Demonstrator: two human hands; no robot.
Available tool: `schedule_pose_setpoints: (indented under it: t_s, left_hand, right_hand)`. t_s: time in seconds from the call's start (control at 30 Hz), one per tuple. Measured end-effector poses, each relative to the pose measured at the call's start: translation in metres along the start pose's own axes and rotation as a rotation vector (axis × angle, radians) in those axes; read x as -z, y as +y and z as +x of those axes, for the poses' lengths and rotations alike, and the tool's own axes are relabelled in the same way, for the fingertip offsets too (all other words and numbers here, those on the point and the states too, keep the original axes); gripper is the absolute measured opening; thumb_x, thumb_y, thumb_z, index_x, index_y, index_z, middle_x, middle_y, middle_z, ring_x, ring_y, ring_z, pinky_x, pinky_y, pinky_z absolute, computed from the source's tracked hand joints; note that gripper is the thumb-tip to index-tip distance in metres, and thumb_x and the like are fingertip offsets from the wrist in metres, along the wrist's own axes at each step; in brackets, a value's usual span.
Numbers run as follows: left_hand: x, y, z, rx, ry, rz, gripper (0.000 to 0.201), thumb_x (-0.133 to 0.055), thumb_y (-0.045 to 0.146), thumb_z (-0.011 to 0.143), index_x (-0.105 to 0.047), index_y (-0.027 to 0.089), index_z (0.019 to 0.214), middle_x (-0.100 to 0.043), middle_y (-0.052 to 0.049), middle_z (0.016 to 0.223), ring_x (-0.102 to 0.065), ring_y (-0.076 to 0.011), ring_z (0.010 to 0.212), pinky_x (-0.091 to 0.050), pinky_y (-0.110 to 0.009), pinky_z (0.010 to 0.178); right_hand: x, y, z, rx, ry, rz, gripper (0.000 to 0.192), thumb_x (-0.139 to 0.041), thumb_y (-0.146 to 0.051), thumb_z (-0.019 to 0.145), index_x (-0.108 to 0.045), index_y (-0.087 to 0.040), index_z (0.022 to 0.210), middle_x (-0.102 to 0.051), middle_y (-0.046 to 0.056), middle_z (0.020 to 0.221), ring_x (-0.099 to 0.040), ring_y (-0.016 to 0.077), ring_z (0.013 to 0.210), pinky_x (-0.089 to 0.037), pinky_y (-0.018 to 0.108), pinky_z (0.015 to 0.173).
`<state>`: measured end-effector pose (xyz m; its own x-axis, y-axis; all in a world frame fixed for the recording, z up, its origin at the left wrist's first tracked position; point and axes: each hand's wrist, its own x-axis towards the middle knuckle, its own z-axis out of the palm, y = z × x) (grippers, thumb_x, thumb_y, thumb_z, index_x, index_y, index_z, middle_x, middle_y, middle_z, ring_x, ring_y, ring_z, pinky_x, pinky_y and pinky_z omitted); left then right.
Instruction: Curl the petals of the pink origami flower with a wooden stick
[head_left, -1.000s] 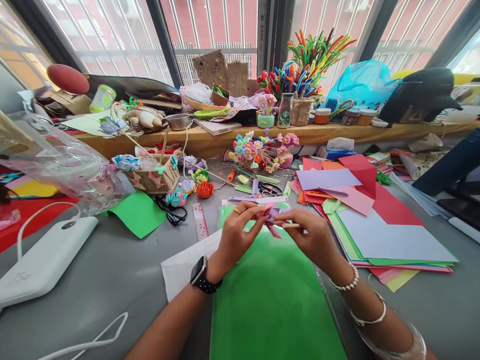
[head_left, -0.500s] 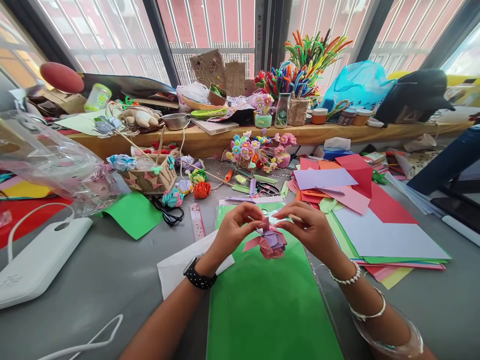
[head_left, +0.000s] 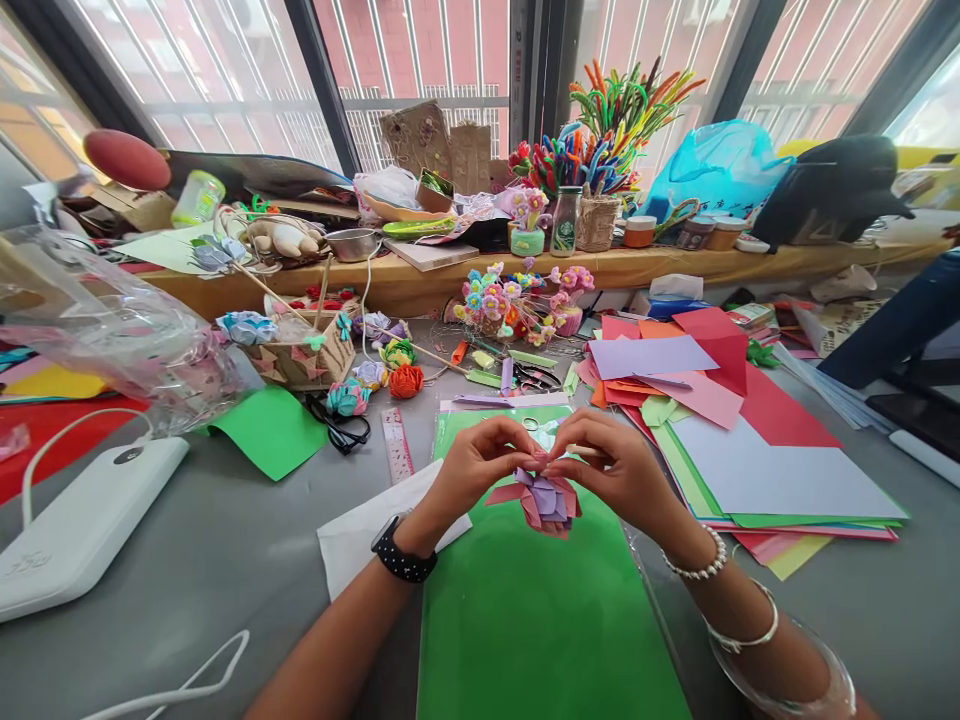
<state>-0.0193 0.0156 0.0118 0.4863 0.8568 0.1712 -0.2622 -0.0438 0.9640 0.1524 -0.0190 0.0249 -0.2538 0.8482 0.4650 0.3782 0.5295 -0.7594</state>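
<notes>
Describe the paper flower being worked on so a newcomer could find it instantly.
Start at the big green sheet in the middle of the grey table. Above its far end the left hand and right hand pinch a folded paper flower. Unlike the finished flowers by the window, it is pink and lilac and held in the air.

Bright daylight enters through the windows [head_left: 420, 70] from 12 o'clock; I read blown-out panes at 10 and 2. Shadows on the grey table [head_left: 225, 560] are soft. Focus is sharp centrally. Wide-angle bowing bends the edges at 9 and 3; no motion blur.
</notes>
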Motion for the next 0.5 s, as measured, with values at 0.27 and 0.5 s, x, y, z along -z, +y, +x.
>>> schedule_pose_setpoints:
  t_s: [0.27,0.5]
  left_hand:
    - [-0.0007,0.0014,0.0006,-0.002,0.013,0.016,0.013,-0.073,0.020,0.061,-0.063,0.013,0.064,-0.062,0.000,0.062,-0.057,-0.0101,0.060,-0.045,-0.020,0.057]
    - [0.0041,-0.0002,0.0026,-0.010,0.048,0.034,0.014,-0.072,0.025,0.062,-0.064,0.014,0.061,-0.063,0.000,0.062,-0.056,-0.0108,0.059,-0.045,-0.021,0.057]
  right_hand:
    - [0.0022,-0.0014,-0.0006,0.002,-0.056,0.019,0.012,-0.060,-0.028,0.078,-0.060,-0.019,0.084,-0.053,0.003,0.078,-0.048,0.0102,0.061,-0.030,0.019,0.041]
    - [0.0016,-0.0024,-0.0023,-0.057,-0.162,0.010,0.012,-0.059,-0.024,0.075,-0.051,-0.018,0.082,-0.052,0.000,0.074,-0.037,0.0071,0.051,-0.028,0.019,0.041]
